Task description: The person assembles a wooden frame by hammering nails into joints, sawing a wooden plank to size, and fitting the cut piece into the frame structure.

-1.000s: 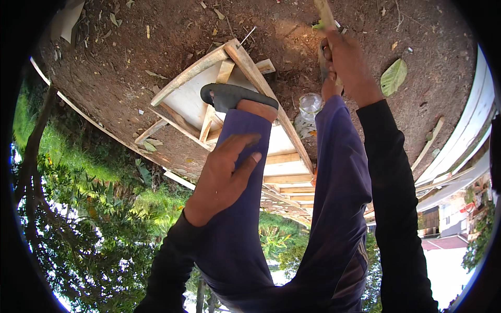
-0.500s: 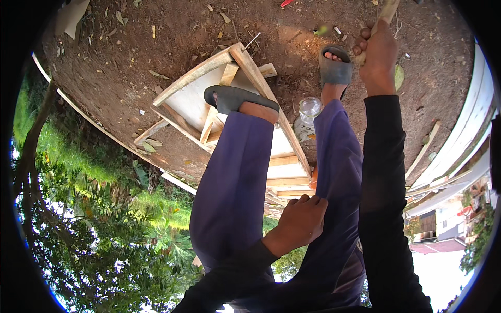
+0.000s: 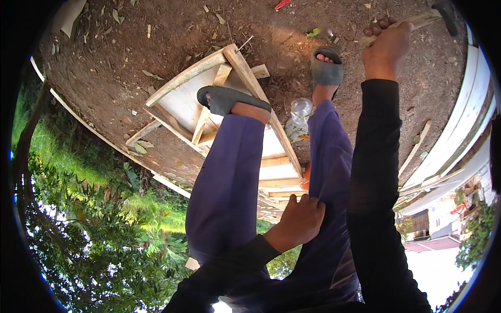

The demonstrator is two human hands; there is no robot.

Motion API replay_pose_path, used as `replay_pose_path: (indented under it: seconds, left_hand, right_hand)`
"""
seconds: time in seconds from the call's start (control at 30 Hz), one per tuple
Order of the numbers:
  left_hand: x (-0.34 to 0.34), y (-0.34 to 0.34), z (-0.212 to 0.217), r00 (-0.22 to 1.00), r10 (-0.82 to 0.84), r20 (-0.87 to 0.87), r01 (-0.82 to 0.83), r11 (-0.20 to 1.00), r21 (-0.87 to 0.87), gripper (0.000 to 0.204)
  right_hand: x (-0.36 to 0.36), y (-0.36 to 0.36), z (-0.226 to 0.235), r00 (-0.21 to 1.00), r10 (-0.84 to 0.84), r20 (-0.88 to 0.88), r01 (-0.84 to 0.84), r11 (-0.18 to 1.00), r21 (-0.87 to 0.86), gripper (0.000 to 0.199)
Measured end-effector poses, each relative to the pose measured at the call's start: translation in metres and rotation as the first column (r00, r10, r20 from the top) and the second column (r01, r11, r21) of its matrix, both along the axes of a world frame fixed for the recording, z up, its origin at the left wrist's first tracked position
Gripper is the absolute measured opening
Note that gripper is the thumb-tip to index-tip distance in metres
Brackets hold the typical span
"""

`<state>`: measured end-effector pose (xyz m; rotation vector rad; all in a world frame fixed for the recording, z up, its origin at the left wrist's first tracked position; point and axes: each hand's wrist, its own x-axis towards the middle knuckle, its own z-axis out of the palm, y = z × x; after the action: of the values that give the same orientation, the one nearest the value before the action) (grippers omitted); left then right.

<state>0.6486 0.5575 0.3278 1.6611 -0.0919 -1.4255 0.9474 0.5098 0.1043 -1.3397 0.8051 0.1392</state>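
Right grip (image 3: 387, 49) wrapped tight round the handle of the hammer (image 3: 424, 21), well right of the frame (image 3: 244, 70). Left grip (image 3: 297, 221) is below the frame by the right trouser leg (image 3: 329, 156), fingers curled; can't tell if it pinches cloth.

Largest first. Frame: wood, right rail slanting from top corner down and right. White boards (image 3: 464, 112) bound the far right, past the hammer. Left sandal (image 3: 227, 99) over the frame; right sandal (image 3: 327, 70) on soil (image 3: 282, 31) between frame and right grip.

Hammer: long axis runs up-right from the grip, head end pointing away from the frame, near the boards. Jar (image 3: 302, 110): just right of the rail, by the right shin. Nail (image 3: 246, 43): sticks out at the frame's top corner, left of the right grip, which looks nearer to it than the left. Key relation, I'd say: nail left, hammer head right, right foot lower between. Soil strip above that foot gives the room.
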Motion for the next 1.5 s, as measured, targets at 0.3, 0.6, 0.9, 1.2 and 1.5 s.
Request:
replay_pose_path:
  seconds: [0.3,0.6,0.9,1.2,1.5]
  left_hand:
    - [-0.014,-0.001,-0.01,0.981,-0.154,-0.118,0.153,0.988,-0.017,0.029]
    - [-0.015,-0.009,-0.009,0.994,-0.054,0.093,0.052,0.999,0.015,0.023]
    - [-0.017,-0.017,-0.01,0.997,-0.061,0.048,0.059,0.997,0.051,0.026]
    - [-0.004,-0.011,-0.018,0.991,-0.129,-0.038,0.13,0.991,0.011,0.028]
    - [-0.001,-0.023,-0.011,0.994,-0.073,0.079,0.069,0.997,0.044,0.025]
  right_hand:
    - [-0.079,0.013,0.016,0.561,0.518,-0.645,-0.581,0.802,0.139,0.038]
    - [-0.139,0.008,-0.046,0.589,0.69,-0.42,-0.694,0.699,0.175,0.04]
    - [0.009,-0.003,0.002,0.957,0.235,-0.171,-0.245,0.969,-0.041,0.04]
    - [-0.149,0.035,0.003,0.212,0.691,-0.692,-0.611,0.646,0.458,0.044]
    - [-0.051,0.004,-0.033,0.97,0.229,-0.079,-0.233,0.971,-0.046,0.04]
